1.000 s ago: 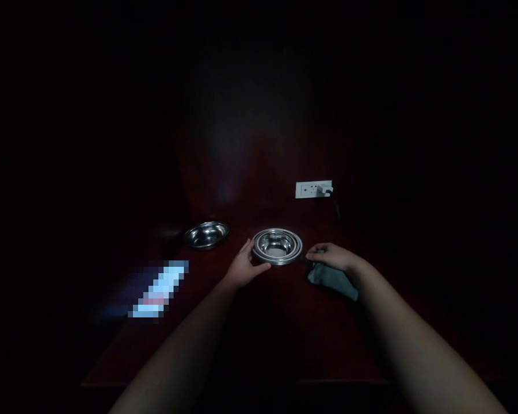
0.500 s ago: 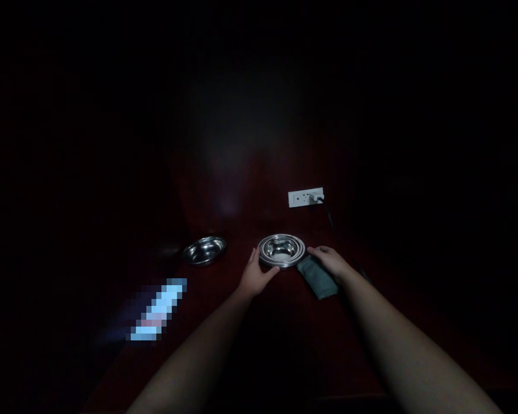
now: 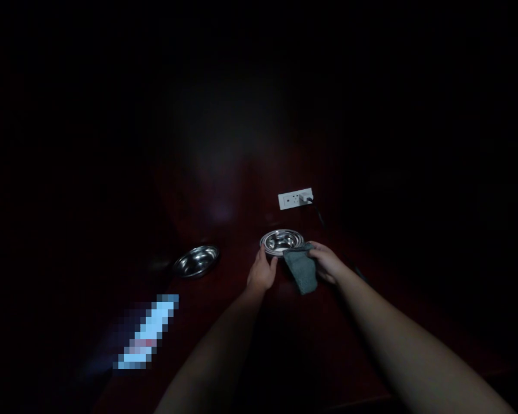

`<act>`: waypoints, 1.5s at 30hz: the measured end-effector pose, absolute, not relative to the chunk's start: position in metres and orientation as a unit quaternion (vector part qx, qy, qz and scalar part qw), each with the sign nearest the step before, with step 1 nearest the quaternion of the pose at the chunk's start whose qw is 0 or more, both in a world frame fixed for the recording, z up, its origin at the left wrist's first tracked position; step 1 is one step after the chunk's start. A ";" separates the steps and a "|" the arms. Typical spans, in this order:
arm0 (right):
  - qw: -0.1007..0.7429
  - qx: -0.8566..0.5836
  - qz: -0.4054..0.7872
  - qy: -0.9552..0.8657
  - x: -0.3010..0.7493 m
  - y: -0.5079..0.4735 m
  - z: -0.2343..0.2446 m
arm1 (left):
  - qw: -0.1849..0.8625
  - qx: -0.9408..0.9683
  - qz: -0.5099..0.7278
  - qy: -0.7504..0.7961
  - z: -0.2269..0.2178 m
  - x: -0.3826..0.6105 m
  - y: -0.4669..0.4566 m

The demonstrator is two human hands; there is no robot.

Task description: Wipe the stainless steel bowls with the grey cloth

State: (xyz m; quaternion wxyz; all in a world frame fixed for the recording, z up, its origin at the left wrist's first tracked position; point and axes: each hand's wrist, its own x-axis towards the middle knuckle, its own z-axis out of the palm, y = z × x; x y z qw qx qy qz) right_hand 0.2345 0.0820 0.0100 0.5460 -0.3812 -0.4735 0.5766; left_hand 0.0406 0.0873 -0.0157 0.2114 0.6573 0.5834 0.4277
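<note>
A nested stack of shiny steel bowls [image 3: 280, 244] sits on the dark red surface. My left hand [image 3: 262, 271] holds the stack at its near left rim, with the thumb and fingers set apart along the edge. On the other side, my right hand [image 3: 326, 261] pinches a grey-green cloth [image 3: 303, 275] by its upper right corner. The cloth hangs down over the near right part of the stack's rim, covering some of it. Another steel bowl [image 3: 197, 261] lies apart to the left.
A lit, pixelated screen-like rectangle [image 3: 151, 330] lies at the near left. On the wall behind is a white socket plate [image 3: 288, 200] with a plug [image 3: 305, 197] and a dark cord running down to the right. Most of the surroundings are very dark.
My right hand has picked up the cloth, which lay beside the stack, and brought it left against the rim. My left hand stays at the stack's near left edge. The view has shifted slightly.
</note>
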 end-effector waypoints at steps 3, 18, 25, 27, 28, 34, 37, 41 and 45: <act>0.545 -0.324 0.613 -0.471 0.231 0.079 0.012 | 0.220 0.624 0.484 0.573 -0.012 0.038 0.084; 0.470 -0.319 0.510 -0.646 0.189 0.058 0.003 | 0.604 0.446 0.519 0.408 -0.008 0.029 0.013; 0.314 -0.343 0.600 -0.652 0.192 0.053 -0.005 | 0.552 0.466 0.570 0.392 -0.012 0.016 0.026; 0.283 -0.335 0.610 -0.660 0.192 0.051 -0.004 | 0.554 0.466 0.578 0.376 -0.011 0.012 0.028; 0.264 -0.335 0.615 -0.663 0.191 0.050 -0.003 | 0.557 0.464 0.580 0.371 -0.010 0.010 0.029; 0.339 -0.344 0.642 -0.595 0.179 0.049 -0.001 | 0.629 0.460 0.536 0.324 -0.002 0.000 0.028; 0.385 -0.341 0.668 -0.538 0.168 0.050 -0.003 | 0.662 0.449 0.519 0.301 0.000 -0.005 0.027; 0.401 -0.333 0.682 -0.513 0.157 0.049 -0.005 | 0.691 0.430 0.517 0.266 -0.001 -0.011 0.028; 0.381 -0.303 0.690 -0.537 0.156 0.045 -0.005 | 0.679 0.409 0.553 0.258 -0.003 -0.013 0.033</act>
